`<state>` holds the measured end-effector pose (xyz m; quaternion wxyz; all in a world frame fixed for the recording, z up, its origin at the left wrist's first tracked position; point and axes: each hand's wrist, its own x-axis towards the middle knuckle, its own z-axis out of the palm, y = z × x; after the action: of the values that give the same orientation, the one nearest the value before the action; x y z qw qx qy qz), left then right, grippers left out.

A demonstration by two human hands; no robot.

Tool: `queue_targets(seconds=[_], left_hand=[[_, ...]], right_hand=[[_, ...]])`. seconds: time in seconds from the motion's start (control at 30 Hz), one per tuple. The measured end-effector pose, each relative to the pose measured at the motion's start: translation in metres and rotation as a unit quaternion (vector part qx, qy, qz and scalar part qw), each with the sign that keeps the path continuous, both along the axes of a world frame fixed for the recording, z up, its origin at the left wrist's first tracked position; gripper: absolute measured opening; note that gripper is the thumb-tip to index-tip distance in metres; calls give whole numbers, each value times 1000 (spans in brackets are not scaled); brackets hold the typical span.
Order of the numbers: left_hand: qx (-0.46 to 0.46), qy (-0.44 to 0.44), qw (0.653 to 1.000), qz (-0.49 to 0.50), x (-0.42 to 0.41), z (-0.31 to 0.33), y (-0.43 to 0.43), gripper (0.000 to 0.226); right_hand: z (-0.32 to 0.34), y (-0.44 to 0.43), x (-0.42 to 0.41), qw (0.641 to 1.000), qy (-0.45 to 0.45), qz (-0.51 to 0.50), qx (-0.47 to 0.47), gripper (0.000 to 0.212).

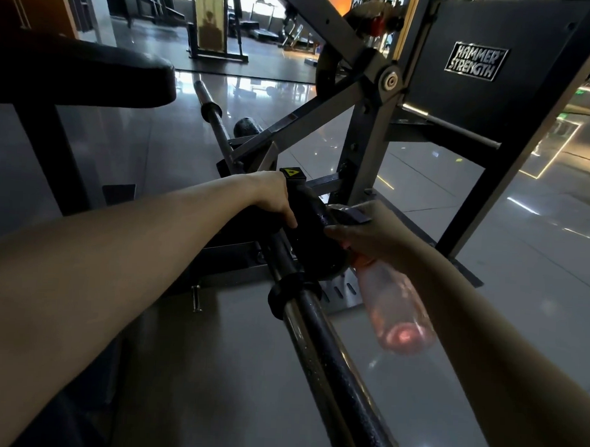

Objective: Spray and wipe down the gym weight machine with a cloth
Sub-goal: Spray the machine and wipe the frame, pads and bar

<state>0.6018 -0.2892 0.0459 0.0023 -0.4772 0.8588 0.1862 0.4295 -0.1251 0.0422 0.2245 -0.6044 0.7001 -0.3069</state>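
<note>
A silver-on-black plate on the dark back panel of the weight machine reads "HAMMER STRENGTH"; it sits up and to the right of the far end of the long bar. A small yellow warning sticker with a black triangle sits just past the bar's thick black sleeve; its print is too small to read.

The left hand is clenched over the top of that black sleeve, thumb down the near side and fingers hidden behind it. Whether the dark wrap under the palm is padding or fabric cannot be told.

The right hand is just right of the bar, beside the sleeve, grasping the neck of a spray bottle. Its fingers are curled round the trigger head, and the dark nozzle points at the sleeve. The bottle's body hangs tilted down towards the camera, to the right of the bar. It is see-through and pinkish, blurred, and how much liquid it holds cannot be told.

A black collar rings the bar on the near side of the sleeve. A black padded seat sits left of the bar, and a barbell lies on the shiny tiled floor beyond the bar's far end.
</note>
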Motion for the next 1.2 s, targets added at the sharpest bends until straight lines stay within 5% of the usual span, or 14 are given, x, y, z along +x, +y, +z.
queue_targets(seconds=[0.1, 0.23, 0.47, 0.63, 1.0, 1.1, 1.2], left_hand=[[-1, 0, 1000, -2, 1, 0, 0, 44], [-2, 0, 1000, -11, 2, -1, -1, 47], [17, 13, 1000, -18, 2, 2, -1, 44], [13, 34, 999, 10, -7, 9, -4, 56], [-23, -78, 995, -51, -48, 24, 23, 79], [-31, -118, 990, -68, -57, 21, 29, 98], [-53, -138, 986, -71, -66, 18, 33, 85]], right_hand=[[4, -4, 10, 999, 16, -28, -4, 25], [-15, -11, 11, 993, -58, -102, -26, 23], [-7, 3, -6, 982, -177, -52, -33, 13], [-17, 27, -52, 966, -232, -115, 11, 5], [-158, 12, -64, 972, 28, -124, 196, 21], [-174, 4, -57, 970, 16, -136, 203, 26], [-189, -2, -59, 965, -19, -177, 192, 25]])
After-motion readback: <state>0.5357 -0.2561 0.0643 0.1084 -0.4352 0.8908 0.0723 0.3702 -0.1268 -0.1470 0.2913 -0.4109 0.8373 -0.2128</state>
